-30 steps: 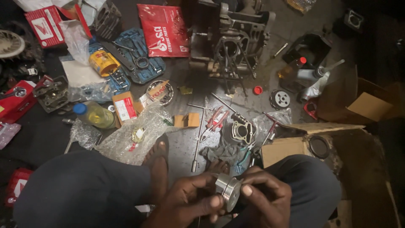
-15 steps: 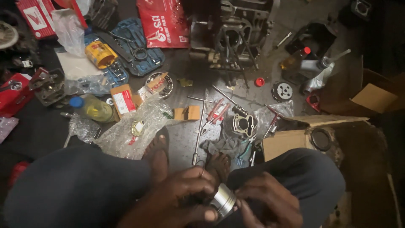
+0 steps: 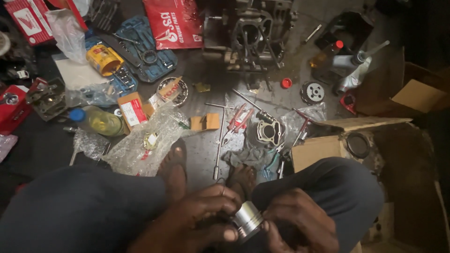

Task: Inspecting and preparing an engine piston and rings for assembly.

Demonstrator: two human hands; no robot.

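Together, both hands (image 3: 243, 225) around piston (image 3: 247, 219)

Piston (image 3: 247, 220) between both hands, T-wrench (image 3: 219, 143) on floor ahead, engine block (image 3: 248, 35) beyond, cardboard box (image 3: 318, 149) right.

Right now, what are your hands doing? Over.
Left hand and right hand both gripping the shiny round metal piston, low over the lap. T-shaped metal wrench on the floor beyond the feet, untouched.
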